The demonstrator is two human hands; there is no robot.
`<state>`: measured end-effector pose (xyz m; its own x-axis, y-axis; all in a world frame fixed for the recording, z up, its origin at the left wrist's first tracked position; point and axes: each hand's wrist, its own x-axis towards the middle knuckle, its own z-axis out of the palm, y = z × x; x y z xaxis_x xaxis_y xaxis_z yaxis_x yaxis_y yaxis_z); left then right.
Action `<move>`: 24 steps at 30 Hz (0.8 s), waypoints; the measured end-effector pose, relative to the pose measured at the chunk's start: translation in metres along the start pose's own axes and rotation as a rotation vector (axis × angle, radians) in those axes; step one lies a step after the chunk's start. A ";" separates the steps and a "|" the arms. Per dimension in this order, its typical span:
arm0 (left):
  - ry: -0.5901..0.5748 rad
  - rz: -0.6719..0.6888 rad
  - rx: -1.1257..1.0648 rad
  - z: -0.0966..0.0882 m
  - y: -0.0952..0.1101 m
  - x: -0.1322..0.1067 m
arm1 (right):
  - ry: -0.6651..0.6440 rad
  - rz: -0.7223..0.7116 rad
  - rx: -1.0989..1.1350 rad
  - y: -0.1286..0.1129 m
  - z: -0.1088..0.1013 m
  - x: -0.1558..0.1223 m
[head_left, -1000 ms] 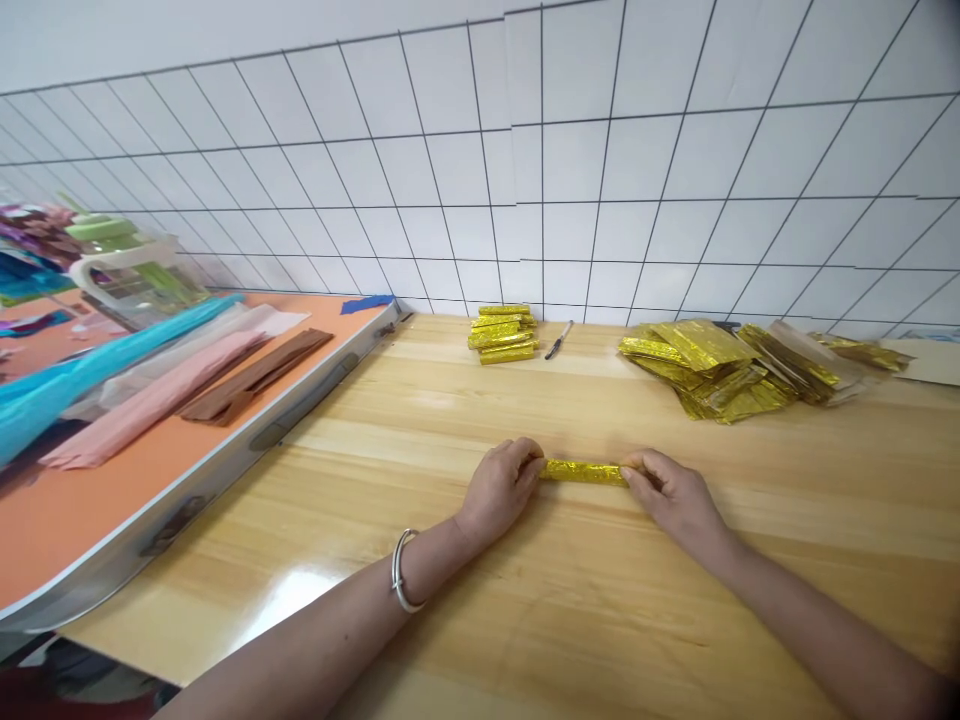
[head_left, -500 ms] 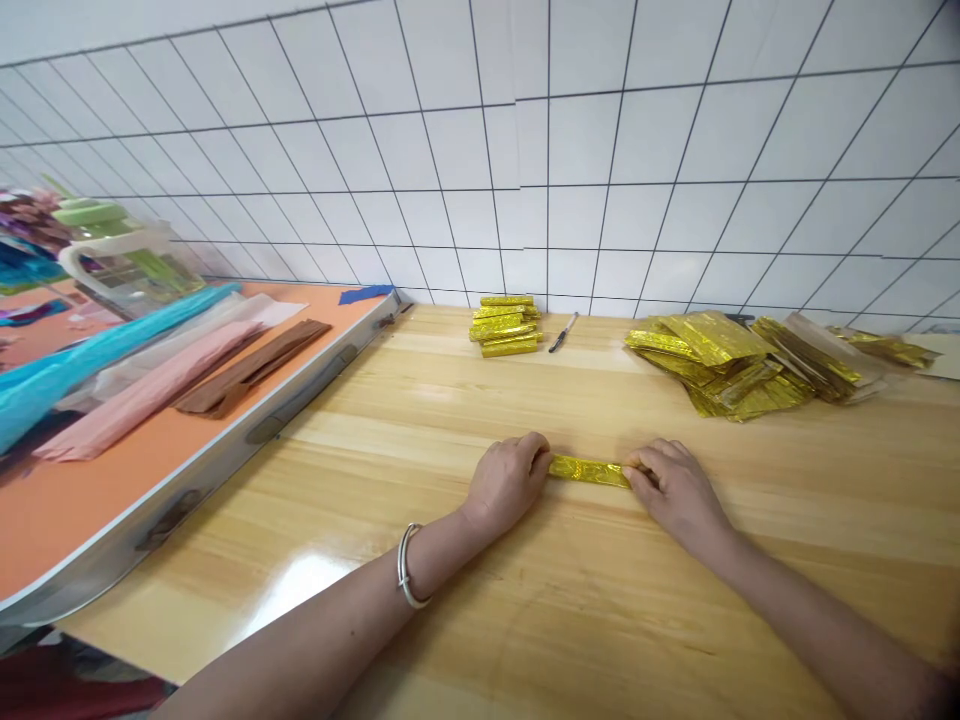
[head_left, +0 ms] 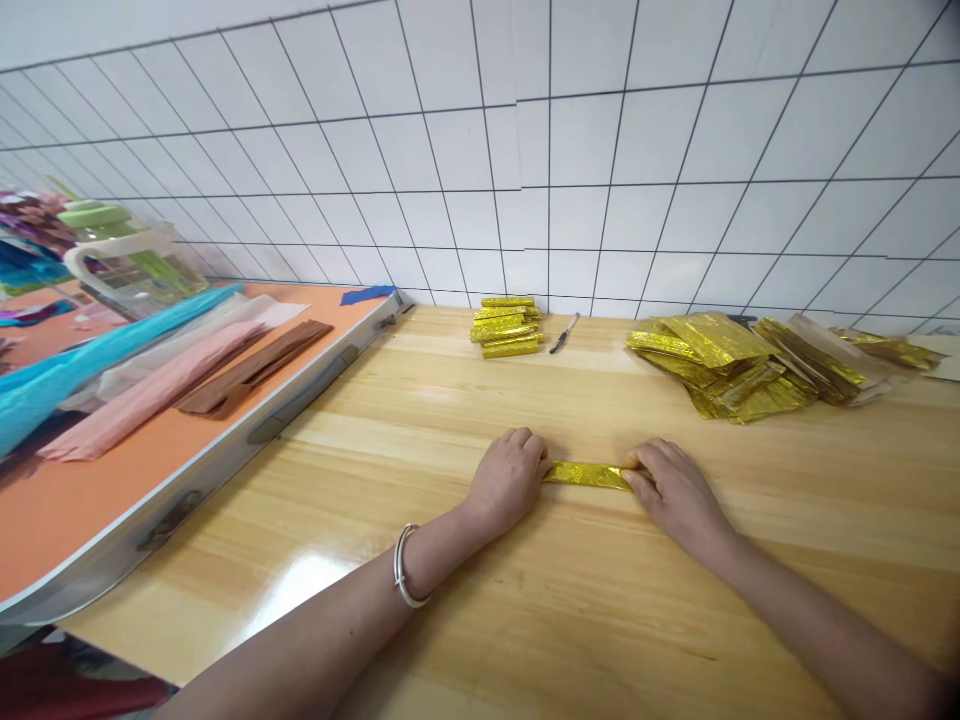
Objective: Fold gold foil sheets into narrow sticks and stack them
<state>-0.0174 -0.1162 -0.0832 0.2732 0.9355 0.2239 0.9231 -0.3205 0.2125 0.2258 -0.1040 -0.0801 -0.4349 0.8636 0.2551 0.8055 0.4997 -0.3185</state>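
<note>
Clamps 1 gold strip at 2 ends between fingers of left hand and right hand. Could skew or tear it by pulling unevenly.

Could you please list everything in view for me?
table: one, light wood, centre and right
foil strip: one, gold, middle
foil stack: one, gold, back middle
pen: one, dark-tipped, right of stack
foil pile: one, gold, back right
card: one, pale, right edge
second table: one, orange, left
folded sheets: at least four; turquoise, white, pink, brown; left
scrap: one, blue, second table's far corner
bottle: one, clear with green lid, back left
coloured scraps: several, mixed, far left
wall: one, white with dark grid, back
unclear item: one, dark red, bottom left
bracelet: one, silver, left wrist
left hand: one, pinching strip's left end
right hand: one, pinching strip's right end
</note>
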 end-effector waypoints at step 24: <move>0.352 0.589 -0.247 -0.021 -0.019 -0.028 | 0.194 -0.282 0.091 -0.015 -0.026 -0.024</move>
<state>-0.0481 -0.1396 -0.0734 0.5644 0.5081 0.6507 0.5508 -0.8188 0.1616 0.2342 -0.1338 -0.0579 -0.5436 0.6665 0.5101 0.6216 0.7281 -0.2889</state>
